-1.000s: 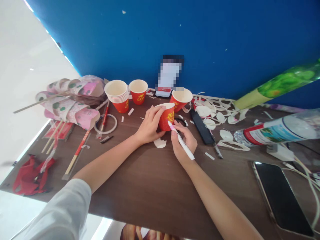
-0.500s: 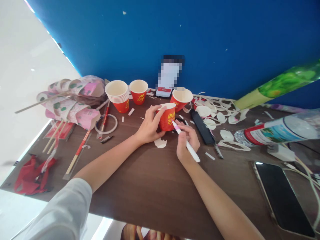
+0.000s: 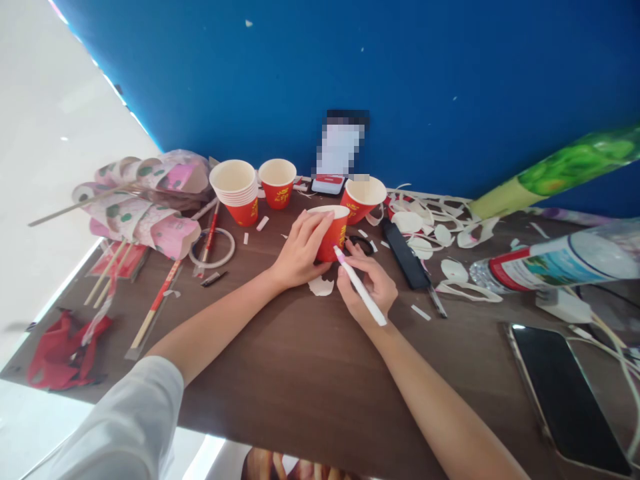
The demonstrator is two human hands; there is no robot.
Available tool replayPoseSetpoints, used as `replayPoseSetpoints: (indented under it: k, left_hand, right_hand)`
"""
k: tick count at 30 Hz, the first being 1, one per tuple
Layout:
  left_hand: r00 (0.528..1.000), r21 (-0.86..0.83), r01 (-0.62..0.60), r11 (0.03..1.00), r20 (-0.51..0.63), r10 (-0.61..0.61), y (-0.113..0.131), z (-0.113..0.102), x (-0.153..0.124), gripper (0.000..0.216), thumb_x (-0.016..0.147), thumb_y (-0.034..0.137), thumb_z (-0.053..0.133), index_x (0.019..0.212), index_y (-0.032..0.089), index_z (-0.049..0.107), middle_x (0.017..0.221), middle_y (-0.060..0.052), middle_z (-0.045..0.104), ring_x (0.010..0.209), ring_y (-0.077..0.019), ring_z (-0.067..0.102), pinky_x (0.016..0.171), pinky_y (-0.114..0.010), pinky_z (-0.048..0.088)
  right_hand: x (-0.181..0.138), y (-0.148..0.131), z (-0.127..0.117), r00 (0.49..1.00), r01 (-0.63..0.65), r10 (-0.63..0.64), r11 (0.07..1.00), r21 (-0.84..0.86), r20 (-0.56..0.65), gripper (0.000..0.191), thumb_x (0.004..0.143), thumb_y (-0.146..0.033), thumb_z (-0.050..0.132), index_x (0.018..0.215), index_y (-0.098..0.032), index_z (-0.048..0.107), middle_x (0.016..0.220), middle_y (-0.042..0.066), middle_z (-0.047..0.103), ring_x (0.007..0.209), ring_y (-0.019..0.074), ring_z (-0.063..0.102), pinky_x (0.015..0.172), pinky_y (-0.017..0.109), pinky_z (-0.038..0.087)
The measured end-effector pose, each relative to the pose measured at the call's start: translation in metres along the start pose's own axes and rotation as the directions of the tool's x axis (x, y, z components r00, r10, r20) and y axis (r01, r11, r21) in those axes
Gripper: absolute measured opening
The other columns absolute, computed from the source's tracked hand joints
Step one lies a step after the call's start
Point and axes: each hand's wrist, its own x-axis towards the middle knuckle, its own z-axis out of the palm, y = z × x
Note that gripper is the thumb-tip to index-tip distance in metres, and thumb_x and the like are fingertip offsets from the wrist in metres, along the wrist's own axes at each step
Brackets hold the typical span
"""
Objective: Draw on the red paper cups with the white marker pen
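Note:
A red paper cup [image 3: 336, 230] stands upright on the brown table [image 3: 310, 373] near the middle. My left hand [image 3: 299, 252] wraps round its left side, fingers curled over the rim. My right hand [image 3: 367, 285] grips a white pen with a pink band [image 3: 359, 287], and the pen's tip touches the cup's lower right side. A small white paper scrap [image 3: 320, 287] lies on the table just below the cup.
A stack of red cups [image 3: 236, 191], two single red cups [image 3: 277, 180] [image 3: 363, 196], a black knife-like tool [image 3: 406, 255] and white paper cuttings [image 3: 440, 227] lie behind. A phone [image 3: 563, 393], a lying bottle [image 3: 555, 261], patterned paper cones [image 3: 145, 207], chopsticks [image 3: 155, 303] and tape ring [image 3: 212, 248] surround.
My right hand first drew the pen a little away to the right of the cup, then brought its tip back against the cup's lower side. My left hand kept its hold.

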Motion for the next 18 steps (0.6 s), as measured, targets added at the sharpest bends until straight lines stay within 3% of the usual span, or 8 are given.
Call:
replayPoseSetpoints:
  k: [7, 18]
  left_hand:
    - [0.999, 0.039, -0.051, 0.998, -0.011, 0.052, 0.0012, -0.0005, 0.0017, 0.081, 0.086, 0.035, 0.053, 0.148, 0.015, 0.005, 0.131, -0.018, 0.049, 0.124, -0.0297, 0.047, 0.109, -0.054, 0.034]
    - [0.998, -0.014, -0.052, 0.999, -0.024, 0.052, 0.0013, -0.0004, 0.0019, 0.083, 0.083, 0.027, 0.056, 0.148, 0.015, 0.005, 0.132, -0.016, 0.048, 0.126, -0.0294, 0.045, 0.111, -0.053, 0.03]
  right_hand:
    - [0.0029, -0.0044, -0.0008, 1.0, 0.002, -0.001, 1.0, -0.03, 0.021, 0.023, 0.075, -0.008, 0.063, 0.093, -0.023, 0.067, 0.093, 0.005, 0.075, 0.1, 0.026, 0.071, 0.099, 0.048, 0.054]
    - [0.0025, -0.0065, 0.002, 0.995, -0.099, 0.098, 0.994, -0.053, -0.02, 0.017, 0.079, -0.012, 0.062, 0.092, -0.023, 0.064, 0.096, 0.006, 0.074, 0.097, 0.0234, 0.072, 0.094, 0.044, 0.057]
